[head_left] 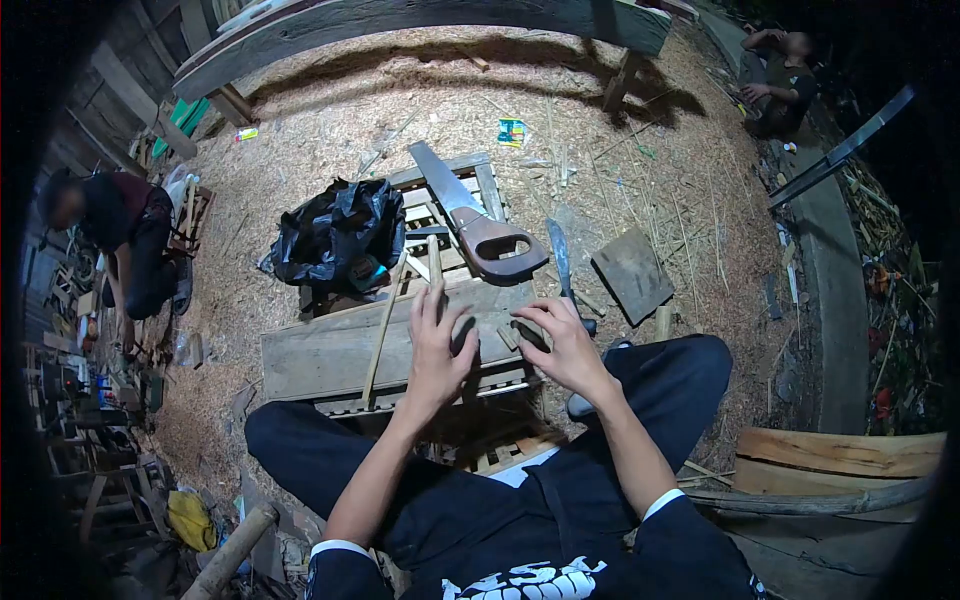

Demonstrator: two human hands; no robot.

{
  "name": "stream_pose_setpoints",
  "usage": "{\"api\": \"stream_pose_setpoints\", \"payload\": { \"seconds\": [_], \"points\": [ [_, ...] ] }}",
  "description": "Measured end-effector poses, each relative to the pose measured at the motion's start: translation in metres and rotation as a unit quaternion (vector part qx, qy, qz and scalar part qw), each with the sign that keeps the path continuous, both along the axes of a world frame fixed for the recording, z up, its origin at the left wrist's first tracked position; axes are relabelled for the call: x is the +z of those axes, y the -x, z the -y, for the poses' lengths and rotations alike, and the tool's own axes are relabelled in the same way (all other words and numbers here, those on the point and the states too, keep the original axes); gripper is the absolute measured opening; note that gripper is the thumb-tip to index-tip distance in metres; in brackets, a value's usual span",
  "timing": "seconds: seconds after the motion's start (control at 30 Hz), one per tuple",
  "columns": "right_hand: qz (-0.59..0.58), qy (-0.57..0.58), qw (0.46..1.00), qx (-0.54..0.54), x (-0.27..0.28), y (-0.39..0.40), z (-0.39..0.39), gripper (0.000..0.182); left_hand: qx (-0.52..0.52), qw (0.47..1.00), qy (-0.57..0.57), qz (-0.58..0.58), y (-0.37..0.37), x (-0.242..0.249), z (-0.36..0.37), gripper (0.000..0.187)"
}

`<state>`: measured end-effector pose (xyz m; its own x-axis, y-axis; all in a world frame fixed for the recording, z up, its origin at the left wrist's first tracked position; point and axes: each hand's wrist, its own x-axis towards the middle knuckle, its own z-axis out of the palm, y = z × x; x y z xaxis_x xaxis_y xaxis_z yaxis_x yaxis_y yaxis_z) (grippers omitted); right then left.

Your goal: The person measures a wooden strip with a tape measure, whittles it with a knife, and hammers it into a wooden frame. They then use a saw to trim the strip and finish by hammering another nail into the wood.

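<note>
My left hand (440,345) hovers over a wooden plank (325,358), fingers spread and holding nothing. Opposite it, my right hand (568,348) is curved with thumb and fingers apart. A small wood piece (508,336) lies on the plank by the right fingertips. Beyond my left fingers is a hammer (434,258), its wooden handle pointing toward me. A thin wood strip (384,330) crosses the plank to the left. The handsaw (505,262) rests on a slatted wooden frame (488,185), handle toward me. Right of it lies a long blade (558,252), its handle partly behind my right hand.
A black plastic bag (335,235) stands left of the saw. A square board (633,276) lies on the shavings at right. A long wooden beam (420,32) spans the back. One person (115,225) crouches at left; another person (785,85) sits far right.
</note>
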<state>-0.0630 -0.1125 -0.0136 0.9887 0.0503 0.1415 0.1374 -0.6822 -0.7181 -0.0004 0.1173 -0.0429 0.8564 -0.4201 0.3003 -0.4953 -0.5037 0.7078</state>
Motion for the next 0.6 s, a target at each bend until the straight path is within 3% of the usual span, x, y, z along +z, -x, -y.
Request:
{"api": "stream_pose_setpoints", "payload": {
  "seconds": [0.07,0.2,0.33,0.6],
  "points": [
    [-0.004,0.004,1.000,0.004,0.001,-0.003,-0.004,0.043,0.045,0.999,-0.020,-0.011,0.001,0.002,-0.003,0.041],
    [0.069,0.001,0.997,-0.034,0.001,-0.021,-0.009,0.038,0.012,0.998,-0.054,-0.014,0.000,-0.008,-0.016,0.045],
    [0.093,0.046,0.992,-0.073,0.003,-0.033,0.000,0.038,-0.023,0.997,0.048,-0.058,-0.006,-0.019,-0.020,0.054],
    [0.108,0.071,0.989,-0.070,-0.010,-0.050,-0.011,0.044,-0.002,1.000,-0.002,-0.015,-0.013,-0.004,-0.038,0.046]
  ]
}}
